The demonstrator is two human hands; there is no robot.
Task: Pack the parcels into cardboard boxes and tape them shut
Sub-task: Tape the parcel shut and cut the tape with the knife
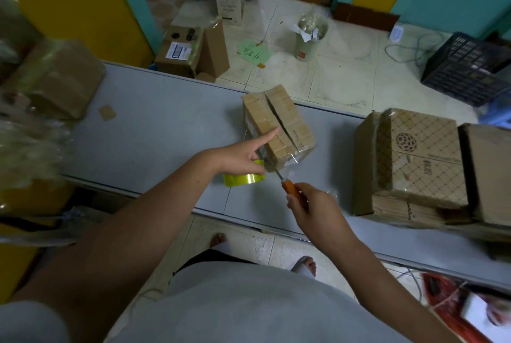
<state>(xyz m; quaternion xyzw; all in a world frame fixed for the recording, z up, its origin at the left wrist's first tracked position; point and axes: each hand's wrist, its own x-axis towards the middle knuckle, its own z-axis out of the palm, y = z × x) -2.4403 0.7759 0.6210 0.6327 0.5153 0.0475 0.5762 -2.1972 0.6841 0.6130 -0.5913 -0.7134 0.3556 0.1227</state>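
Note:
A small cardboard box (pixel 279 121) with its top flaps meeting in a seam stands on the grey table (pixel 154 132). My left hand (pixel 243 156) holds a yellow tape roll (pixel 243 178) against the box's near side, index finger stretched along the flap. Clear tape runs over the box's near end. My right hand (pixel 318 211) grips the orange handle of a knife (pixel 287 185), whose blade points up at the tape by the box's near corner.
Patterned cardboard boxes (pixel 420 160) are stacked at the table's right. A wrapped bundle of brown boxes (pixel 55 82) lies at the left. On the floor beyond are more boxes (pixel 190 49), a bin (pixel 309 38) and a black crate (pixel 470 66).

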